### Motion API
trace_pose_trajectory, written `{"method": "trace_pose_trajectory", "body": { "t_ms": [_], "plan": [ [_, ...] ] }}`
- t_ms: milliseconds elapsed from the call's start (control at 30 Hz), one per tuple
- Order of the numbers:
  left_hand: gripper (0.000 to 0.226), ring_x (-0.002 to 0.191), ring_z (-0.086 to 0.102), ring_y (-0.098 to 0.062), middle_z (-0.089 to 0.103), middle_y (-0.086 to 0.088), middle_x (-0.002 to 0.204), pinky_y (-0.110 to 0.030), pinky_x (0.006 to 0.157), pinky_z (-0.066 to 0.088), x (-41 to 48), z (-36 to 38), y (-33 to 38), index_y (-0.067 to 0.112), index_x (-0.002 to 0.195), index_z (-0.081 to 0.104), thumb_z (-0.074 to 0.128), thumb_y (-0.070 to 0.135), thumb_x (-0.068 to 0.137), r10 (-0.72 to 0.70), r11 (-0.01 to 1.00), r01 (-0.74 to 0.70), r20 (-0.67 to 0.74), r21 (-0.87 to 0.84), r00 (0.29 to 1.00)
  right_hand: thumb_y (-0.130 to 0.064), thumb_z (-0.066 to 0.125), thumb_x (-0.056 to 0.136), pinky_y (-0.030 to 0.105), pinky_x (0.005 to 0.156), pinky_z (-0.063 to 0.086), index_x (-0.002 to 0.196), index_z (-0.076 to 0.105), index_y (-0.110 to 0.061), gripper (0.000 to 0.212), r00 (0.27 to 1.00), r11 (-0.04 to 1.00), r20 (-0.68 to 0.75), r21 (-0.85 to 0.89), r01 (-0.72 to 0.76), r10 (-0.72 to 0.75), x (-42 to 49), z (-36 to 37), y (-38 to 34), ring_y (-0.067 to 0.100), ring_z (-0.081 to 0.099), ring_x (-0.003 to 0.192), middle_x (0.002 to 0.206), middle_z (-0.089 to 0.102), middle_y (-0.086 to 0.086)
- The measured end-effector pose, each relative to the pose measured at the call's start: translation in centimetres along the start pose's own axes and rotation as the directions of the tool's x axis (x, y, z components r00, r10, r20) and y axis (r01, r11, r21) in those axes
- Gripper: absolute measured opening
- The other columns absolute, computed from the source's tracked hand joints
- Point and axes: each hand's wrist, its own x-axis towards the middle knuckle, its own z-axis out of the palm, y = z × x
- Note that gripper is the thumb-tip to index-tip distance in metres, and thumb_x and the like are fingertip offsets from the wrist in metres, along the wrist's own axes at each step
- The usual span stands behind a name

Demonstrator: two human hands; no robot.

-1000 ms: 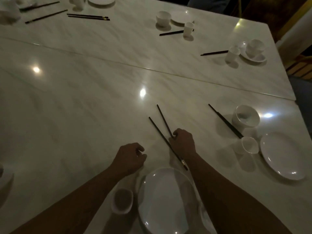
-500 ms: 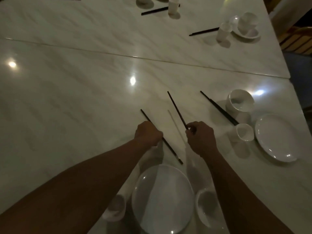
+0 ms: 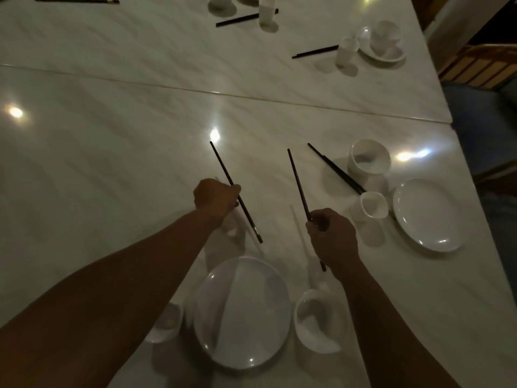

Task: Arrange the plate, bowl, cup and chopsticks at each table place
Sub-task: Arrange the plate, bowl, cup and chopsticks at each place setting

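Observation:
My left hand grips one dark chopstick, its tip pointing away from me. My right hand grips the second dark chopstick the same way, a hand's width to the right. Both sticks are lifted off the white marble table. Just below my hands sits a white plate. A white bowl stands at its right, and a small white cup at its left is partly hidden by my left forearm.
To the right lies another place: a plate, cup, bowl and chopstick pair. Farther back are chopsticks beside a cup and a bowl on a plate. The table edge runs down the right, a chair beyond it.
The two chopsticks were together under my right hand. My left hand took one, and now each hand holds a single stick, spread apart and raised.

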Motion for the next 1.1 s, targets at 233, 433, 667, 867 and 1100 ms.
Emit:
{"method": "trace_pose_trajectory", "body": {
  "t_ms": [233,433,667,867,1100],
  "plan": [
    [0.014,0.061,0.066,-0.033,0.065,-0.024,0.072,-0.035,0.053,0.060,-6.1,-2.4,1.9,-0.007,0.070,0.061,0.072,-0.005,0.078,-0.018,0.971,0.045,0.114,-0.234,0.993,-0.020,0.070,0.087,0.026,0.081,0.055,0.109,0.069,-0.022,0.022,0.999,0.987,0.042,0.159,-0.038,0.031,-2.4,-1.7,0.8,0.005,0.066,0.085,0.097,0.071,-0.006],
    [0.011,0.064,0.071,-0.033,0.069,-0.019,0.066,-0.041,0.064,0.062,-12.6,-3.9,-4.1,0.005,0.067,0.070,0.080,0.001,0.066,0.073,0.997,-0.068,0.128,-0.042,0.989,-0.019,0.071,0.087,0.030,0.087,0.055,0.111,0.069,-0.020,0.024,0.993,0.978,0.116,0.207,-0.017,-0.007,-5.4,-1.5,0.4,0.009,0.067,0.091,0.101,0.072,-0.003],
    [0.024,0.077,0.069,-0.014,0.074,0.000,0.081,-0.027,0.084,0.055,-17.3,-2.6,-12.1,0.017,0.092,0.074,0.079,0.029,0.071,0.324,0.822,-0.325,0.085,0.468,0.942,-0.020,0.070,0.087,0.032,0.088,0.056,0.113,0.068,-0.020,0.026,0.985,0.980,0.172,0.200,-0.005,-0.031,-8.4,-0.7,0.1,0.010,0.066,0.092,0.105,0.071,-0.003],
    [0.022,0.080,0.069,-0.018,0.075,-0.001,0.083,-0.028,0.081,0.054,-18.0,-1.5,-13.9,0.017,0.093,0.073,0.077,0.028,0.074,0.386,0.793,-0.351,0.035,0.498,0.922,-0.018,0.073,0.086,0.021,0.071,0.055,0.110,0.065,-0.015,0.026,0.973,0.989,0.230,0.146,-0.009,-0.025,-11.8,1.1,0.9,0.007,0.065,0.082,0.098,0.068,-0.003],
    [0.022,0.080,0.070,-0.020,0.075,-0.005,0.083,-0.032,0.084,0.055,-17.2,-1.7,-14.4,0.013,0.095,0.074,0.075,0.026,0.077,0.390,0.785,-0.360,0.049,0.504,0.919,-0.029,0.075,0.084,0.016,0.070,0.046,0.105,0.066,-0.018,0.025,0.959,0.995,0.276,-0.048,0.087,-0.071,-14.3,2.2,1.4,0.004,0.061,0.079,0.094,0.066,-0.005]
  ]
}}
